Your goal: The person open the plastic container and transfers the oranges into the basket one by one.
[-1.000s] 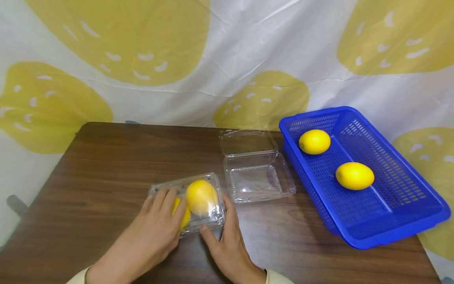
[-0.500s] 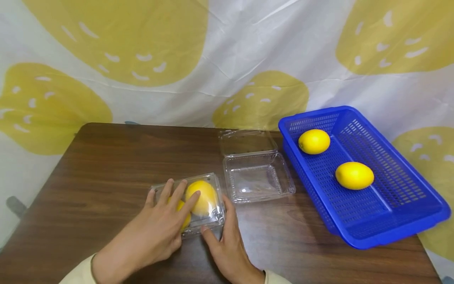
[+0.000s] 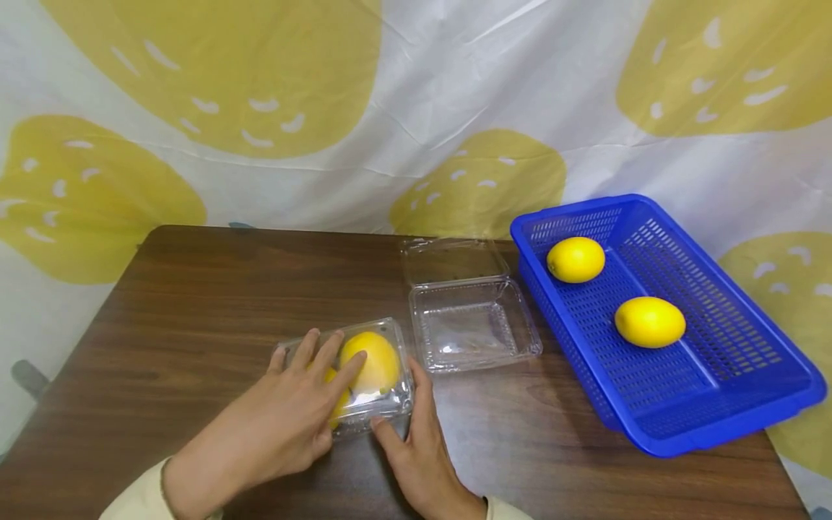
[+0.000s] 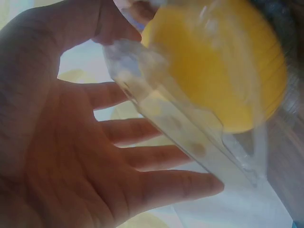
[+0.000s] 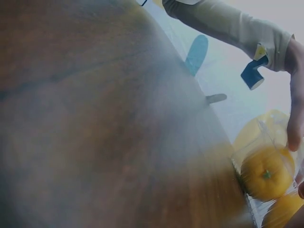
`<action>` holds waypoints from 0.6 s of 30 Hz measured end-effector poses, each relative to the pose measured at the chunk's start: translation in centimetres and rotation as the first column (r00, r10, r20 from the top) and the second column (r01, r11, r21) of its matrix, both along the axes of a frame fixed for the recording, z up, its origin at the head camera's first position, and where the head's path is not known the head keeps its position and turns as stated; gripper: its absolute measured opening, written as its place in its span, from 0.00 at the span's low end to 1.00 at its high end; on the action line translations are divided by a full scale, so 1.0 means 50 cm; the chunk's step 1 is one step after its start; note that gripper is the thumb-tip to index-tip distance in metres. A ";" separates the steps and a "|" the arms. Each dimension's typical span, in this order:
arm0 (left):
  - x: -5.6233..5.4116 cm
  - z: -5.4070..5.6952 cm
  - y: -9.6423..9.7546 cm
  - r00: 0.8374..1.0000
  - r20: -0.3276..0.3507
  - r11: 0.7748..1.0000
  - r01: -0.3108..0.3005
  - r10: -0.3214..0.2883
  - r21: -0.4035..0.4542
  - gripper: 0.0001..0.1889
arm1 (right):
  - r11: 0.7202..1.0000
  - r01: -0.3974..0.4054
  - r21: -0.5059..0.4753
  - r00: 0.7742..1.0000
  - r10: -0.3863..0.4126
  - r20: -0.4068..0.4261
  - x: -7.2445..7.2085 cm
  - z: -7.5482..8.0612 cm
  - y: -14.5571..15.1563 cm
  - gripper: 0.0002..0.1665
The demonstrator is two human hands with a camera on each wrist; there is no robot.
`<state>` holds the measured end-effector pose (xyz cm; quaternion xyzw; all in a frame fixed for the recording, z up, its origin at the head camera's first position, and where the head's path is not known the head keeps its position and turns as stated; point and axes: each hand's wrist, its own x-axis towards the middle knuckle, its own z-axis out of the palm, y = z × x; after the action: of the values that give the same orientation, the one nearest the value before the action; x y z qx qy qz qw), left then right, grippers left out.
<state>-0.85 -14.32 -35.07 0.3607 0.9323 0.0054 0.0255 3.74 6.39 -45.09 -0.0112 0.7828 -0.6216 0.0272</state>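
Note:
On the table, a lidded clear plastic clamshell box (image 3: pixel 383 408) holds two yellow fruits, one a round-looking lemon (image 3: pixel 377 357) and the other partly under my left hand (image 3: pixel 289 401). The left hand lies over the lid with its fingers spread and straight. In the left wrist view, its thumb touches the box edge near a lemon (image 4: pixel 213 66). My right hand (image 3: pixel 422 448) grips the box's right end, thumb at the front and fingers along the side. The right wrist view catches the box's fruit (image 5: pixel 267 173) at its right edge.
Behind and right of the box lies a second clear clamshell (image 3: pixel 477 354), lid folded back. A blue plastic basket (image 3: pixel 728 426) stands at the right with two lemons (image 3: pixel 650 322) in it. A patterned cloth (image 3: pixel 312 195) hangs behind the brown table (image 3: pixel 214 289).
My left hand's fingers have spread out and straightened across the lid, the index reaching over the right fruit. The right hand keeps its hold; box, basket and second clamshell stay put.

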 end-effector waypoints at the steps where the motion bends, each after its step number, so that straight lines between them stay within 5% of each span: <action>1: -0.001 0.003 0.000 1.000 0.014 1.000 -0.003 0.003 0.002 0.47 | 1.000 0.001 0.001 1.000 -0.001 -0.001 0.000 0.000 0.000 0.53; 11: -0.015 0.019 -0.008 0.990 0.139 0.998 -0.004 -0.004 0.057 0.44 | 1.000 -0.010 -0.025 1.000 0.010 0.001 -0.001 -0.001 0.005 0.50; 18: -0.022 0.020 -0.011 0.991 0.134 0.998 0.008 -0.017 0.064 0.45 | 0.998 -0.036 -0.059 0.999 0.037 0.013 -0.004 0.001 0.008 0.48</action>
<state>-1.94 -14.87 -34.08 0.3661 0.9255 0.0591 0.0768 3.54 6.79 -45.05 -0.0217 0.7636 -0.6438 0.0438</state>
